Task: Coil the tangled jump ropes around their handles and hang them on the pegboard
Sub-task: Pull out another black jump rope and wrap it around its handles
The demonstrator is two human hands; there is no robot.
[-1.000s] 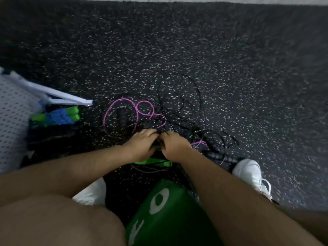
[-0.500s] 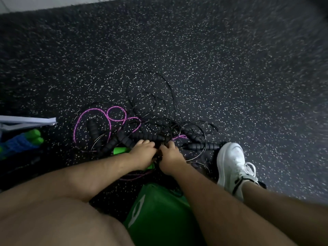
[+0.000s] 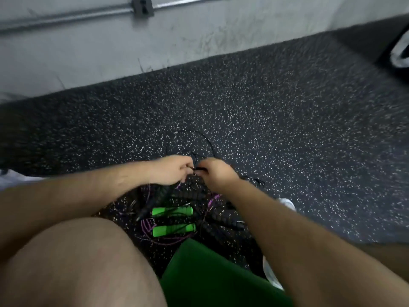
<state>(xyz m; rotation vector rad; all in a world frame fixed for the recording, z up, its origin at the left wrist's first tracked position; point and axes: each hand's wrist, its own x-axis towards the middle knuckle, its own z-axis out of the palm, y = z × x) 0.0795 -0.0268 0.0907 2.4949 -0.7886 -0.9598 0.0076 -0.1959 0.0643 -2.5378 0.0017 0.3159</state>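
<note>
2 bare hands close together just above frame centre. With left hand point(image 3: 171, 170), fingers curled, pinches thin black plastic cord point(image 3: 194, 161). With right hand point(image 3: 215, 173), same pinch on same cord from 3 o'clock side, only a short bit of cord showing between the 2 grips. 1 loop of that cord out at 12 o'clock from hands, lying on dark rubber floor w/ white speckles point(image 3: 287, 129).

At 6 o'clock from hands, on floor betw. the forearms: tangled heap of jump ropes point(image 3: 200, 214). Counted in it:
- 2 bright green foam handles point(image 3: 172, 211), parallel, each lying 9-to-3, second just nearer the body.
- Black ribbed handles point(image 3: 188, 194), at least 3; exact no. lost in blur.
- Thin purple cord point(image 3: 146, 227), several strands at 7 o'clock of green pair, more at 2 o'clock of it.

Elsewhere: 1 white shoe toe point(image 3: 287, 203) at 4 o'clock of hands, beside right forearm. Green shorts point(image 3: 210, 273) at 6 o'clock, bottom of frame. Grey scuffed wall point(image 3: 88, 45) across 12 o'clock, w/ 1 metal conduit pipe point(image 3: 66, 15) and 1 grey junction box point(image 3: 142, 6) on it.
</note>
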